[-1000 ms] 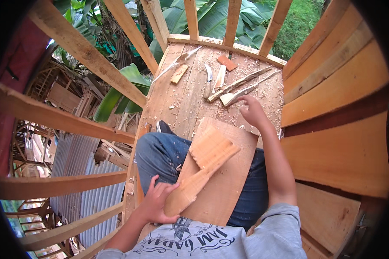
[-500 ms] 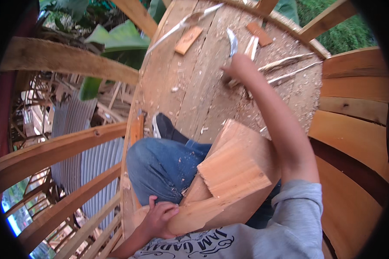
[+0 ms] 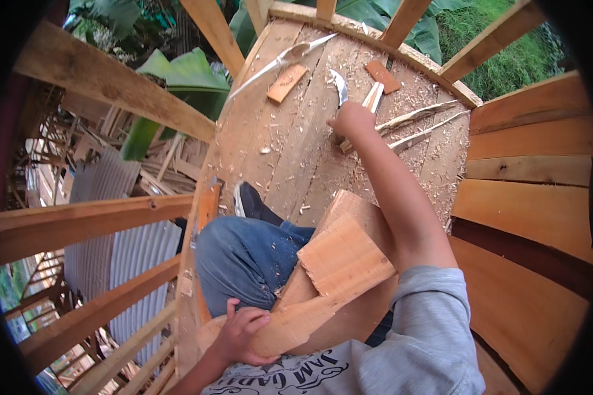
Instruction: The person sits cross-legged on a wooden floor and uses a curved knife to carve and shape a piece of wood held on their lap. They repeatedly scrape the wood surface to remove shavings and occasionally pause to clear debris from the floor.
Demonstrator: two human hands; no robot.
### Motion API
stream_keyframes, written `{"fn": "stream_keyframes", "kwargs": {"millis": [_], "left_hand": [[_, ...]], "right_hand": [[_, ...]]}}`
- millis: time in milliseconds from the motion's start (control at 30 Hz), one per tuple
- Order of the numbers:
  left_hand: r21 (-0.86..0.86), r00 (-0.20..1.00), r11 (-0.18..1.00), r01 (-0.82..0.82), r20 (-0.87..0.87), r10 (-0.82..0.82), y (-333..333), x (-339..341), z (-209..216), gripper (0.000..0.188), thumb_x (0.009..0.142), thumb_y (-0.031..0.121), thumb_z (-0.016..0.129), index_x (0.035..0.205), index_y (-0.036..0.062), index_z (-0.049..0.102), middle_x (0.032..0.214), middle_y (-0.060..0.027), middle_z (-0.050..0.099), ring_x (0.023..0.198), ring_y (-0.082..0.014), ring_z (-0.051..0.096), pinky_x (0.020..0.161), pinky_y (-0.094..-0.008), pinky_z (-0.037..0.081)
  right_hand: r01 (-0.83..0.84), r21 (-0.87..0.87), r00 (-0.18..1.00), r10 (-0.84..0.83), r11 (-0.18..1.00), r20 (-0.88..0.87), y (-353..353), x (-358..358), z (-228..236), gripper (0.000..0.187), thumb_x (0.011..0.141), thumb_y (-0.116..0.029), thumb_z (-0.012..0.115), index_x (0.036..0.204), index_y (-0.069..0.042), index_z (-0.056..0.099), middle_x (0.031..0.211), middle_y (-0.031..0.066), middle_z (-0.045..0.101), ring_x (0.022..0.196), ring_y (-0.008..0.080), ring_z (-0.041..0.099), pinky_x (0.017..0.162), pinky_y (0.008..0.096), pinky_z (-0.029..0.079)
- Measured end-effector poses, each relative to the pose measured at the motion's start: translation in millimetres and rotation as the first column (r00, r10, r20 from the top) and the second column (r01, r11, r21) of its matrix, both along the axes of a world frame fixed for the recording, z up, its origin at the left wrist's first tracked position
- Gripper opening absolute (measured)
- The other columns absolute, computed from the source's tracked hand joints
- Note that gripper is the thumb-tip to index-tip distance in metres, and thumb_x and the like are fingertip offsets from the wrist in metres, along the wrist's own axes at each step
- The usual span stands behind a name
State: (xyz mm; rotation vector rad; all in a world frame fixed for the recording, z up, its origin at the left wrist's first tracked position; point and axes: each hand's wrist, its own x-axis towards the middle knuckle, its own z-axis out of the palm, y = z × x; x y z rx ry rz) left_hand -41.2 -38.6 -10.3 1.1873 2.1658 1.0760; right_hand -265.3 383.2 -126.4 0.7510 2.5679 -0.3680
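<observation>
My right hand (image 3: 354, 122) reaches out over the plank floor, closed around the handle of a knife with a curved, hooked blade (image 3: 340, 87). The blade points away from me; most of the handle is hidden by my fingers. Across my lap lies a thick pale wooden board (image 3: 290, 334), and my left hand (image 3: 244, 332) grips its near left end, thumb and fingers over the edge. A short squared wood block (image 3: 344, 255) with a rough-cut edge rests on top of that board, next to my right forearm.
Split sticks (image 3: 418, 120), a small reddish wood piece (image 3: 383, 76) and an orange-brown offcut (image 3: 286, 83) lie among shavings on the plank floor (image 3: 244, 141). A pale strip (image 3: 263, 71) lies at the far left. Wooden rails (image 3: 92, 220) border the left, a plank wall (image 3: 527, 204) the right.
The whole view has shifted slightly, so the far floor edge shows more. My right hand stays on the knife near the sticks; my left hand keeps its grip on the board.
</observation>
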Motion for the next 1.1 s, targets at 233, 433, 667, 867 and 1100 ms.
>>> {"fn": "stream_keyframes", "kwargs": {"millis": [233, 433, 667, 867, 1100], "left_hand": [[-0.010, 1.000, 1.000, 0.027, 0.000, -0.027, -0.3, 6.4, -1.5, 0.098, 0.051, 0.048, 0.088, 0.130, 0.0105, 0.043, 0.111, -0.0115, 0.056, 0.098, -0.0273, 0.059, 0.099, -0.0564, 0.022], [0.043, 1.000, 0.999, 0.025, -0.010, -0.025, -2.7, 6.1, -2.6, 0.100, 0.051, 0.047, 0.087, 0.132, 0.0104, 0.042, 0.110, -0.0136, 0.056, 0.099, -0.0299, 0.058, 0.099, -0.0577, 0.022], [0.115, 0.992, 0.992, 0.054, -0.119, -0.041, -7.8, 10.0, -0.9, 0.102, 0.050, 0.043, 0.085, 0.134, 0.0068, 0.040, 0.112, -0.0159, 0.055, 0.101, -0.0327, 0.057, 0.104, -0.0630, 0.020], [0.131, 0.986, 0.990, 0.060, -0.164, -0.038, -11.3, 24.2, 3.8, 0.101, 0.050, 0.037, 0.084, 0.135, 0.0059, 0.039, 0.109, -0.0145, 0.053, 0.104, -0.0316, 0.054, 0.108, -0.0607, 0.019], [0.098, 0.992, 0.994, 0.056, -0.119, -0.044, -27.2, 41.8, 9.4, 0.100, 0.051, 0.037, 0.082, 0.134, 0.0050, 0.037, 0.111, -0.0146, 0.055, 0.109, -0.0310, 0.057, 0.117, -0.0584, 0.010]], "right_hand": [[0.025, -0.054, 0.995, -0.030, 0.998, -0.100, 6.5, 15.6, 1.8, 0.036, 0.078, -0.028, 0.067, 0.107, -0.005, 0.069, 0.106, 0.0161, 0.069, 0.099, 0.0299, 0.068, 0.083, 0.0378, 0.054], [0.113, -0.489, 0.994, -0.104, 0.865, 0.046, 56.8, 60.0, 52.6, 0.037, 0.083, -0.038, 0.051, 0.078, -0.004, 0.066, 0.066, 0.0099, 0.063, 0.058, 0.0198, 0.060, 0.052, 0.0333, 0.048], [0.162, -0.828, 0.792, -0.571, 0.536, -0.215, 29.0, 220.3, 124.8, 0.037, 0.089, -0.034, 0.037, 0.085, -0.002, 0.056, 0.068, 0.0084, 0.060, 0.060, 0.0178, 0.058, 0.050, 0.0318, 0.044], [0.227, -0.516, 0.711, -0.503, 0.826, -0.492, 14.3, 286.7, 81.7, 0.039, 0.093, -0.033, 0.049, 0.070, -0.002, 0.058, 0.065, 0.0031, 0.057, 0.060, 0.0139, 0.052, 0.056, 0.0293, 0.039], [0.193, -0.793, 0.536, -0.739, 0.578, -0.408, -22.0, 292.9, 87.6, 0.034, 0.095, -0.033, 0.053, 0.072, -0.007, 0.058, 0.061, -0.0046, 0.046, 0.056, 0.0073, 0.041, 0.053, 0.0266, 0.032]]}}
